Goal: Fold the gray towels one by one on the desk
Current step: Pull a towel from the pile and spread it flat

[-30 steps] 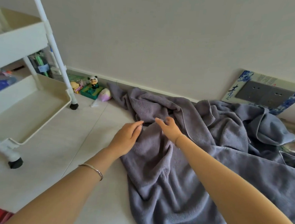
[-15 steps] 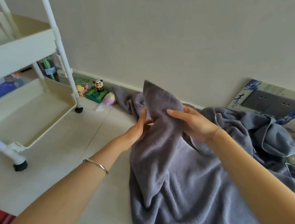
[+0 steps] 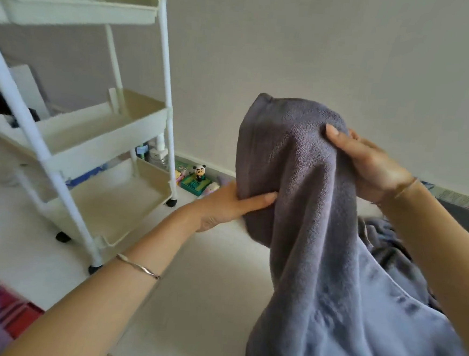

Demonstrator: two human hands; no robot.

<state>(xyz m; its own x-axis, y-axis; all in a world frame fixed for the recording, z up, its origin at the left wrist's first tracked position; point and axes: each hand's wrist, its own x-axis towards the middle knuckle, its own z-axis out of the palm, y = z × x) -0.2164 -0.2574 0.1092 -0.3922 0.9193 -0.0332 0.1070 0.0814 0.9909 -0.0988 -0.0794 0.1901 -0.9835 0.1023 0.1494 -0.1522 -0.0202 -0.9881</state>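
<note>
gray towel (image 3: 306, 183) held up at 12 o'clock | left hand (image 3: 225, 208) pinching its 9 o'clock edge | right hand (image 3: 369, 166) clamped on its 2 o'clock top | white cart (image 3: 102, 128) at 10 o'clock

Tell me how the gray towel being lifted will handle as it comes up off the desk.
Probably floppy: the gray towel drapes limply over the right hand and sags below the left hand. Its looped pile should grip rather than slip. It looks bulky, so its trailing end will likely drag across the desk.
</note>
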